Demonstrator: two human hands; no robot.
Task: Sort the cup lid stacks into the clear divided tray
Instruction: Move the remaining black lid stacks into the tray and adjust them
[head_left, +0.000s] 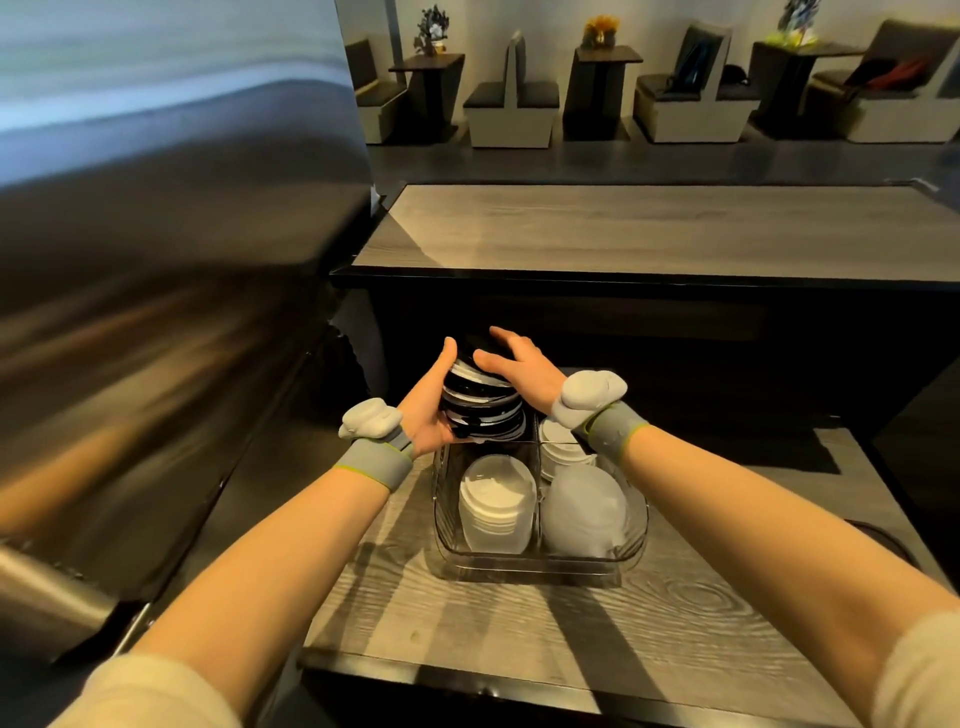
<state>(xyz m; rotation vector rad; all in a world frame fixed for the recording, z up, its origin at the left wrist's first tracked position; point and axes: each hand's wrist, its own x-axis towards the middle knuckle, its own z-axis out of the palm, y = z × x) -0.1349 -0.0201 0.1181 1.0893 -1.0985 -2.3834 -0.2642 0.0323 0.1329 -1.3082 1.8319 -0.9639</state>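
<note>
Booth seats (511, 98) and small tables (602, 78) lined the far wall. Closer in, the grey wood-grain worktop (519, 623) carried the clear divided plastic tray (530, 564). I had the tall stack of black round cup lids (480, 400) sandwiched at the tray's far-left compartment. Whether it was fully seated, I couldn't tell. Left hand (431, 410) lay flat against its side, fingers (441, 364) straight and together. Right hand (519, 364) was draped over the top, fingers (498, 335) spread, nothing pinched. That squeeze, I judged, stopped the leaning stack fanning apart. White flat lids (496, 499) and cloudy dome lids (584, 509) filled other compartments.
</note>
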